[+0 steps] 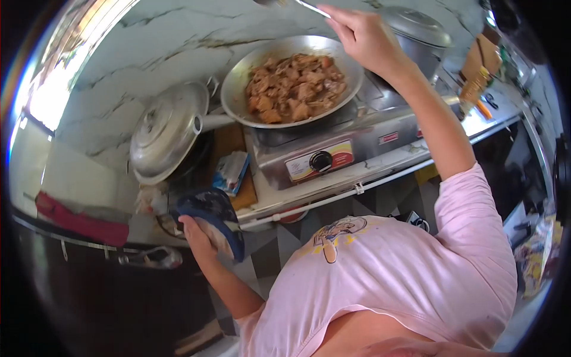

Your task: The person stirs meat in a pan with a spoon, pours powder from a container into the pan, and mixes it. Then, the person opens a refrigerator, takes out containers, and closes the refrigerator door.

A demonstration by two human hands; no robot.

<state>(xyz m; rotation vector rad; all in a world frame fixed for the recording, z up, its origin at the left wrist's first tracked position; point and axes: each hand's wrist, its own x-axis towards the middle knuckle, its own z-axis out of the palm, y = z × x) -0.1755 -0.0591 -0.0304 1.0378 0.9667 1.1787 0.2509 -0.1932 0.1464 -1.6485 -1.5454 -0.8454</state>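
My right hand is raised beyond the pan's right rim, its fingers closed around the handle of a metal utensil. Part of the utensil is cut off by the top edge. A wide metal pan with chunks of cooked meat rests on the gas stove. At the lower left, my left hand is wrapped at the edge of a dark blue cloth mitt or pot holder. Some of its fingers are hidden by the cloth.
A lidded pot stands left of the pan, and a tall lidded pot stands behind right. A blue packet lies on a brown board. A bottle and an orange-handled tool are at right. A red cloth hangs at left.
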